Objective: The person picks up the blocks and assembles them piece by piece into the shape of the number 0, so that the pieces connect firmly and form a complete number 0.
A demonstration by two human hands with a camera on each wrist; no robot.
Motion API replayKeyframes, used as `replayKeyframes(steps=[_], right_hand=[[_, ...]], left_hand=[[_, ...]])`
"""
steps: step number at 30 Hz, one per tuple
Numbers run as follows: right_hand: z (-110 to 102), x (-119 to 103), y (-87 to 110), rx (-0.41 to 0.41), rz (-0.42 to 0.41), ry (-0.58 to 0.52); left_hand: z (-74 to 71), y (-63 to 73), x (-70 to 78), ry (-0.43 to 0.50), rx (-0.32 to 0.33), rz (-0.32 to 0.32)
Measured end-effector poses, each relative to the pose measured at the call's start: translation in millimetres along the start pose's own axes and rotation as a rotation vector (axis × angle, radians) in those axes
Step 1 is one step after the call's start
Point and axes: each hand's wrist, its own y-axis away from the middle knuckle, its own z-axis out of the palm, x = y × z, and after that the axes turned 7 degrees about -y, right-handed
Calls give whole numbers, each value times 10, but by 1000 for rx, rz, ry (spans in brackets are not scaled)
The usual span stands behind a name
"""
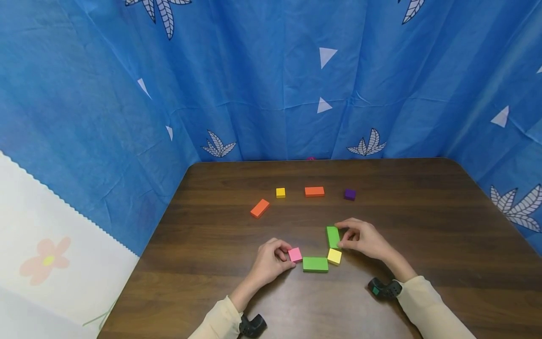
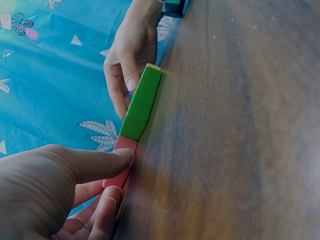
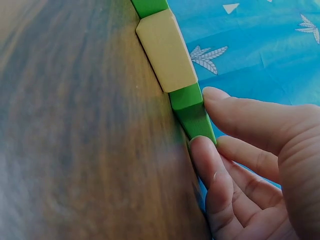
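My left hand (image 1: 271,261) pinches a small pink block (image 1: 295,255) between thumb and fingers. That block meets the left end of a green rectangular block (image 1: 315,264) lying lengthwise. At its right end sits a pale yellow block (image 1: 334,256), turned slightly. A second green block (image 1: 333,237) runs away from the yellow one, and my right hand (image 1: 364,238) grips it with thumb and fingers. In the left wrist view the thumb presses on the pink block (image 2: 120,160). The right wrist view has fingertips on the green block (image 3: 192,112), beyond the yellow block (image 3: 167,52).
Farther back on the brown wooden table (image 1: 203,263) lie two orange blocks (image 1: 314,192), a small yellow block (image 1: 280,193) and a purple block (image 1: 349,194). A blue patterned curtain (image 1: 262,84) hangs behind the table. A white cloth (image 1: 63,226) is at the left.
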Motion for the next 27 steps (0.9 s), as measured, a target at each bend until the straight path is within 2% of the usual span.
replayKeyframes(steps=[12, 20, 24, 27], right_hand=[[6, -50, 13, 2, 19, 17], [4, 8, 6, 20, -24, -19], [23, 40, 29, 83, -34, -82], [62, 13, 73, 163, -60, -66]], left_hand=[[4, -5, -11, -9, -4, -6], [-1, -4, -19, -16, 2, 0], [3, -3, -19, -15, -3, -8], [-3, -10, -8, -14, -7, -7]])
